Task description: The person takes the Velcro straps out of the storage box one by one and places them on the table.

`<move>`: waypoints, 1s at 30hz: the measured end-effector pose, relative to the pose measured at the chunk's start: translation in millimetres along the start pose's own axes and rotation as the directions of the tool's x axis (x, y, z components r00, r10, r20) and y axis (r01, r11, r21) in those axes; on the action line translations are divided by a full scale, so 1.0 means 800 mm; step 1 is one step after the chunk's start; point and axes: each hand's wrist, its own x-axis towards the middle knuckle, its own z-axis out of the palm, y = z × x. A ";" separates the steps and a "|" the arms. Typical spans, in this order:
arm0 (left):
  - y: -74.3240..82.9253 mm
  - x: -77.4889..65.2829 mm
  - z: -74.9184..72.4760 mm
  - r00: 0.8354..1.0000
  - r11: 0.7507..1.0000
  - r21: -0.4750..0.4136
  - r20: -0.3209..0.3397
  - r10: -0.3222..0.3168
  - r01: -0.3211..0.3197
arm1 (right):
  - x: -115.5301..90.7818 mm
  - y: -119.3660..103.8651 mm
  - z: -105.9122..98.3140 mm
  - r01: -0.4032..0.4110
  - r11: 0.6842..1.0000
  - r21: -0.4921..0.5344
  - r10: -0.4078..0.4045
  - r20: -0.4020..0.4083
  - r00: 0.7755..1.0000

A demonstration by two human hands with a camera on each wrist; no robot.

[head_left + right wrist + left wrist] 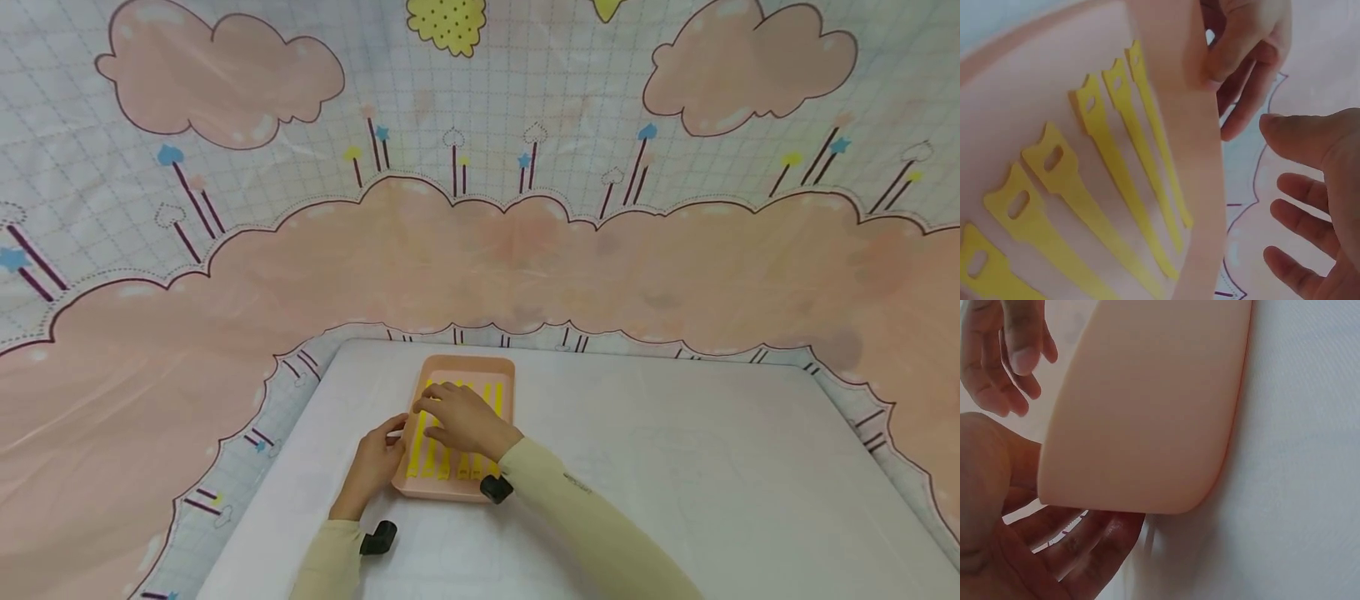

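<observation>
Yellow strips [1124, 186] seem mid-arrangement: your left hand [371, 467] pinches the tray [442, 492], your spread right hand [467, 418] likely must pinch one.

Around us hangs a creased, patterned backdrop [540, 79], its pale upper part marked with a dashed grid, two big peach clouds [225, 75] and a dotted yellow shape [447, 29]. Below, we see a wide peach band [525, 267] with a scalloped edge, topped by dark stalks [193, 200] ending in small hearts and stars [840, 146]. We have a plain white tabletop [675, 458] before us, evenly and softly lit.
</observation>
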 end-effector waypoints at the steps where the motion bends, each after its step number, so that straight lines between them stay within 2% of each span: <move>1: 0.000 0.001 0.000 1.000 1.000 0.002 0.000 0.001 -0.001 | 0.003 0.001 0.001 0.004 1.000 -0.009 -0.004 -0.005 1.000; 6: -0.003 0.004 -0.001 1.000 1.000 0.005 -0.009 -0.001 0.002 | 0.015 0.005 0.005 0.027 1.000 -0.015 -0.027 -0.023 0.999; 15: 0.003 0.001 -0.004 1.000 1.000 -0.012 0.002 -0.016 0.016 | 0.031 0.007 0.021 -0.022 0.999 0.037 0.020 0.069 0.997; 19: 0.005 -0.001 -0.003 0.999 0.999 -0.032 0.012 -0.035 0.035 | 0.036 0.010 0.033 -0.020 0.999 0.027 0.017 0.103 0.995; 30: -0.001 -0.001 0.000 1.000 0.999 -0.036 -0.008 -0.019 0.019 | 0.041 0.012 0.049 -0.009 1.000 0.015 0.007 0.123 0.992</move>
